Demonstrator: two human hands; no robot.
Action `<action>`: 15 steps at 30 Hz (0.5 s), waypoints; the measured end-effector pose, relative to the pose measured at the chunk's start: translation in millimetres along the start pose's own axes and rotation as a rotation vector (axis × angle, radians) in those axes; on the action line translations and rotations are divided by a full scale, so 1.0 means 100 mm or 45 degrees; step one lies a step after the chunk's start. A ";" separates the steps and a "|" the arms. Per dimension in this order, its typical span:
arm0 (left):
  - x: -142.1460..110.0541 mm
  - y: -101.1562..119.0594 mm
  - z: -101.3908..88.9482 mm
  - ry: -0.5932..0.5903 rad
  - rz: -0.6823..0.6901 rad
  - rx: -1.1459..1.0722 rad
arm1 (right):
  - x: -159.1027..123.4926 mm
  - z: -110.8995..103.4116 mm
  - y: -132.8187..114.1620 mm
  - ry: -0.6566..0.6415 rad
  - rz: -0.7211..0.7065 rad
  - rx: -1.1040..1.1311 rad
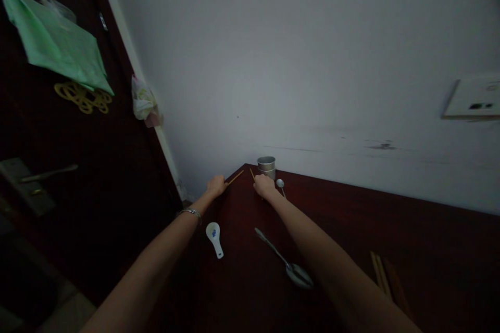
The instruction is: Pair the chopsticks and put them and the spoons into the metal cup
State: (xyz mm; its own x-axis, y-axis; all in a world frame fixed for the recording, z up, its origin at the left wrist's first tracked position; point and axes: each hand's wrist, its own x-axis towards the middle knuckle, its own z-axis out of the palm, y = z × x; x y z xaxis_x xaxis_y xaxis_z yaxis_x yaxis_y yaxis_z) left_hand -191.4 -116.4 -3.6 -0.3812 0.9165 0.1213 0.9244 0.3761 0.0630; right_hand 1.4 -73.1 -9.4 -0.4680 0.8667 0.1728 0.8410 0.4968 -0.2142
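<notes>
At the table's far left edge, my left hand (216,186) is closed on a thin wooden chopstick (235,177) that points toward the far corner. My right hand (264,186) is closed on a second such stick, a chopstick (252,173), its tip showing past the fingers. Just behind the right hand stands a metal cup (266,165). A small metal spoon (280,183) lies beside that wrist, partly covered by the arm. Nearer me, a white soup spoon (214,238) with a blue mark lies between the arms, and a large metal spoon (287,263) rests close to my right forearm.
Light wooden sticks (380,273) and a brown wooden piece (396,286) lie on the dark red table (242,291) at the right. A pale wall (281,62) borders its far side. To the left is a dark door (105,156) with a handle and a green cloth (62,44).
</notes>
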 end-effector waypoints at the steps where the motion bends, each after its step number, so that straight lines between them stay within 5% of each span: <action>1: -0.01 0.03 0.01 0.006 0.014 0.022 | 0.01 0.02 -0.01 0.000 0.004 -0.004; 15: -0.07 0.15 0.13 0.025 0.029 0.127 | -0.05 0.01 -0.07 0.036 0.075 -0.041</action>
State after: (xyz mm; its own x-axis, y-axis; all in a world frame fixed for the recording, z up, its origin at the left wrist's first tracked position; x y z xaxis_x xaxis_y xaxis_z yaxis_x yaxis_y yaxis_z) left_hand -174.4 -115.1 -16.0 -0.3591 0.9226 0.1412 0.9292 0.3675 -0.0385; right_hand -2.3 -80.2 -9.8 -0.4101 0.8925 0.1877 0.8754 0.4429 -0.1937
